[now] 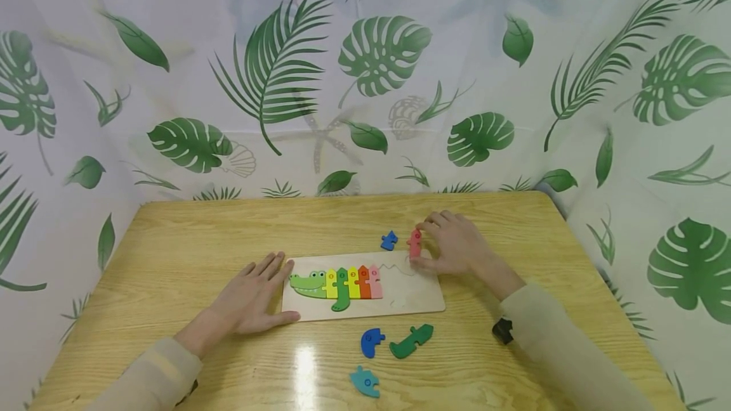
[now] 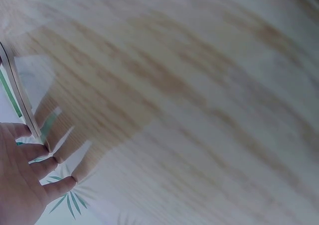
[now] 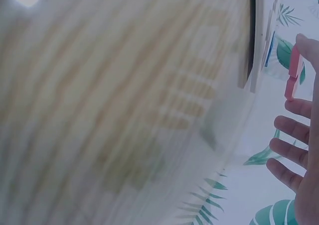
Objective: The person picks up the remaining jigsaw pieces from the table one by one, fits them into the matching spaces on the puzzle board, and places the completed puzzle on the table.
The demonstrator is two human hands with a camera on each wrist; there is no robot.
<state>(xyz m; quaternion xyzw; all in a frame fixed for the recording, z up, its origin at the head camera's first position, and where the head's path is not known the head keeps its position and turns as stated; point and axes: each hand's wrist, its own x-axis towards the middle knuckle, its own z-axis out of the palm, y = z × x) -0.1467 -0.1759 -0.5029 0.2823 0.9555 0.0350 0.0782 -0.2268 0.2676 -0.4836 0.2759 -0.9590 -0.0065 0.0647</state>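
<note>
A crocodile puzzle board (image 1: 417,300) lies on the table, its left part filled with the green head piece (image 1: 308,285) and several yellow, green, orange and pink body pieces. My left hand (image 1: 251,297) is flat with fingers spread, thumb and index fingertip at the board's left edge. Between thumb and index finger, my right hand (image 1: 457,243) pinches a red puzzle piece (image 1: 415,244) over the board's upper right edge. The right wrist view also shows this red piece (image 3: 294,70) between the fingertips, the other fingers loosely apart.
Behind the board lies a small blue piece (image 1: 389,240). In front of it are a dark blue curved piece (image 1: 370,342), a dark green leg piece (image 1: 412,342) and a light blue piece (image 1: 365,382). A leaf-print cloth (image 1: 365,170) hangs behind the wooden table (image 1: 228,227).
</note>
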